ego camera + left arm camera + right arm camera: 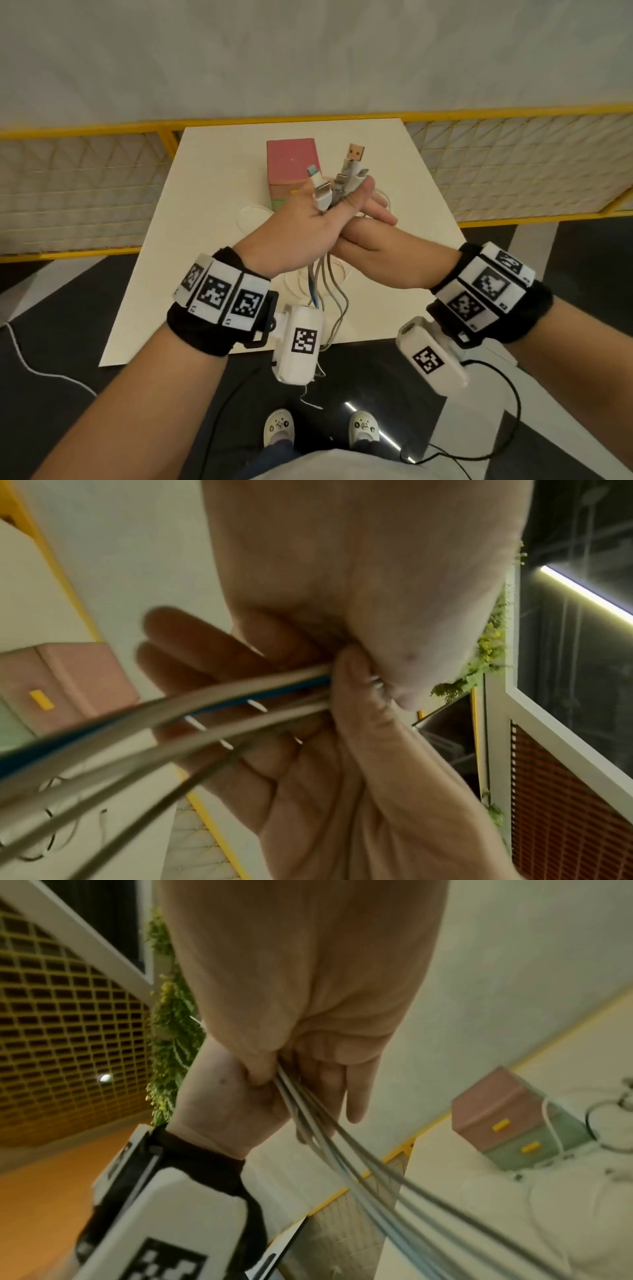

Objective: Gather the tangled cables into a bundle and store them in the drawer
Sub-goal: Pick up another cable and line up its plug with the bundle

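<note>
My left hand [301,229] is raised above the white table [205,192] and grips a bunch of cables [329,284] in its fist, with the USB plugs [342,174] sticking up past the thumb. The grey, white and blue strands [240,696] hang from the fist toward the table edge. My right hand [373,236] lies under the left with straight fingers. Its thumb [349,674] pins the strands [359,1164] against its palm [308,777]. A small pink and green drawer box [291,157] with yellow handles [500,1125] stands behind the hands, both drawers closed.
More cable loops [253,212] lie on the table beside the drawer box [496,1110]. A yellow-framed mesh fence [85,188] runs behind and beside the table. A white cord [20,359] trails on the dark floor at left.
</note>
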The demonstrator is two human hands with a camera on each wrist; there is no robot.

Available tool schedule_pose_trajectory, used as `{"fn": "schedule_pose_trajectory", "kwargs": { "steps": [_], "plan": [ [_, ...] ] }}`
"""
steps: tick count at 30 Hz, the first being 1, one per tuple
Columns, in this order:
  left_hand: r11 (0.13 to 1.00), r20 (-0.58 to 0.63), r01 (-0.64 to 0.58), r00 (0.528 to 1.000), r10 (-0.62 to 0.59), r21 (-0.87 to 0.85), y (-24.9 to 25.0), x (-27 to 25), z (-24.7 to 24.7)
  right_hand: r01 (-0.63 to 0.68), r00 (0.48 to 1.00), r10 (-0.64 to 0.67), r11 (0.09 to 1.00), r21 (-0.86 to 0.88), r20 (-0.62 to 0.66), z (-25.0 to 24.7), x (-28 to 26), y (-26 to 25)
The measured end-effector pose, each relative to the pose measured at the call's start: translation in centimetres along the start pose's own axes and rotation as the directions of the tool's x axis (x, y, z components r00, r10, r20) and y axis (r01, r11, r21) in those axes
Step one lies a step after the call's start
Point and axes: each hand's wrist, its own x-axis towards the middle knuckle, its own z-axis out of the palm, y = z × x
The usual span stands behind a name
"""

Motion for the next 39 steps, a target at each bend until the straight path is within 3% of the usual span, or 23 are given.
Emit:
{"fn": "schedule_pose_trajectory", "kwargs": {
  "steps": [5, 10, 13, 16, 19, 21, 24, 25, 26, 28, 33, 39],
  "plan": [
    [0.994, -0.13, 0.109, 0.986, -0.109, -0.004, -0.1, 0.5, 0.0, 0.031, 0.995, -0.016, 0.987, 0.157, -0.094, 1.7, 0.9, 1.1],
    [1.0, -0.324, 0.027, 0.946, -0.021, 0.015, -0.5, 1.0, -1.1, 0.094, 0.995, -0.09, 0.992, 0.09, -0.05, 3.1, 1.9, 3.3],
    [1.0, -0.456, -0.024, 0.89, 0.02, -0.002, -0.1, 1.0, -2.5, 0.016, 1.0, -0.015, 0.999, -0.051, 0.028, 4.0, 1.9, 6.6],
    [0.988, -0.547, -0.131, 0.834, 0.068, -0.077, -0.3, 0.9, -3.8, -0.106, 0.992, 0.11, 0.993, -0.057, 0.068, 4.7, 1.3, 10.1],
    [0.96, -0.55, -0.188, 0.834, 0.045, -0.207, -1.0, 0.8, -4.6, -0.246, 0.964, 0.247, 0.969, -0.027, 0.092, 5.6, 0.5, 12.5],
    [0.962, -0.521, -0.161, 0.853, 0.022, -0.223, -1.3, 0.7, -4.5, -0.369, 0.905, 0.362, 0.929, -0.012, 0.223, 6.4, 0.3, 12.9],
    [0.944, -0.485, -0.095, 0.871, -0.075, -0.317, -1.7, 0.6, -4.4, -0.52, 0.676, 0.478, 0.849, -0.096, 0.562, 7.4, 0.0, 11.9],
    [0.936, -0.467, -0.062, 0.877, -0.115, -0.346, -1.9, 0.6, -4.5, -0.514, 0.635, 0.475, 0.848, -0.126, 0.609, 7.6, -0.1, 11.8],
    [0.932, -0.443, -0.022, 0.884, -0.151, -0.362, -2.2, 0.6, -4.5, -0.475, 0.636, 0.459, 0.866, -0.154, 0.62, 7.6, -0.2, 11.9],
    [0.926, -0.404, 0.06, 0.888, -0.22, -0.373, -2.9, 0.4, -4.5, -0.392, 0.696, 0.436, 0.896, -0.207, 0.57, 7.1, -0.1, 12.6],
    [0.873, -0.359, 0.238, 0.841, -0.404, -0.425, -5.5, 0.2, -3.3, -0.378, 0.844, 0.461, 0.875, -0.304, 0.275, 4.5, 1.3, 15.3],
    [0.833, -0.455, 0.254, 0.741, -0.494, -0.491, -8.9, 1.5, -3.6, -0.505, 0.86, 0.506, 0.828, -0.245, -0.061, 4.0, 4.5, 18.6]
  ]
}}
